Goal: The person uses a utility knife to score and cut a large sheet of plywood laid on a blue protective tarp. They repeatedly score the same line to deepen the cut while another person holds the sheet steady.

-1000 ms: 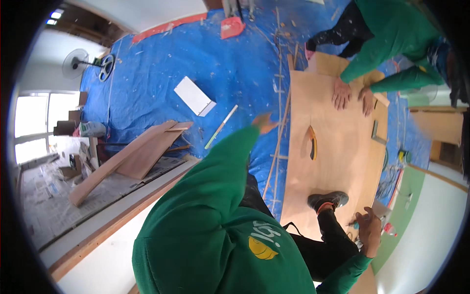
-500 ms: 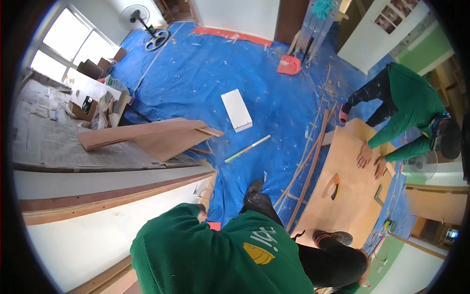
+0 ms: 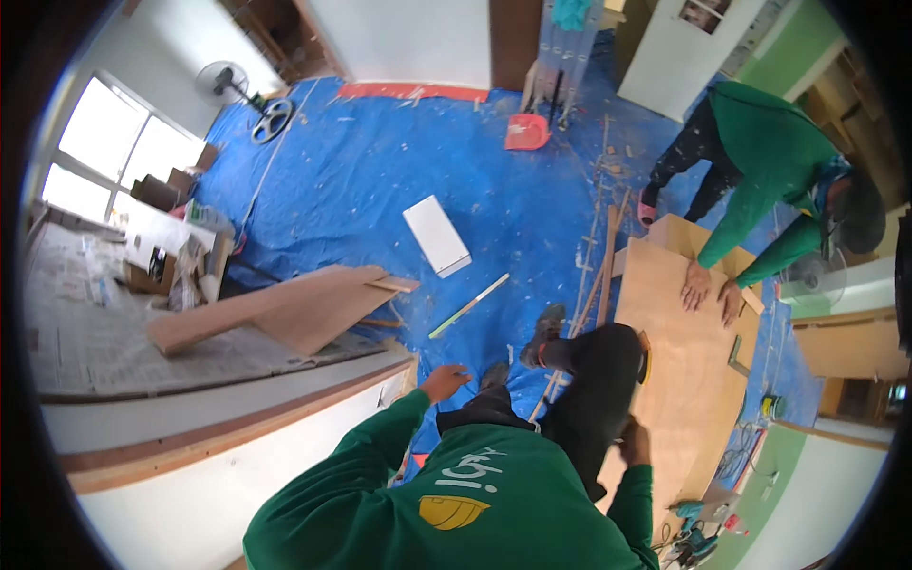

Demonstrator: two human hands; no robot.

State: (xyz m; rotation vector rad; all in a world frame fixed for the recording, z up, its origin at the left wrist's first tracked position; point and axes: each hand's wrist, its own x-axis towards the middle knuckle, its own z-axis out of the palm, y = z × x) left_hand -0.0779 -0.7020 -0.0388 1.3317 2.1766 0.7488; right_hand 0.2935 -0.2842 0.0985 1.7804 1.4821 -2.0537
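Over the near left edge of the plywood board (image 3: 691,380), the right hand (image 3: 635,443) is hanging, its grip unclear, while the left hand (image 3: 445,383), half-spread and empty, is hovering above blue floor sheeting (image 3: 342,195).

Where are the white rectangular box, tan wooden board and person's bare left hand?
White rectangular box (image 3: 436,234), head view: upper face.
Tan wooden board (image 3: 686,380), head view: bare middle.
Bare left hand (image 3: 444,383), head view: middle.

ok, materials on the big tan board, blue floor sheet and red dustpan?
Big tan board: likely plywood, smooth, fairly matte; warm wood tone, faint streaks.
Blue floor sheet: probably plastic tarp, slight sheen; wrinkles and creases.
Red dustpan: seems smooth plastic; bright colour, though painted metal is possible.
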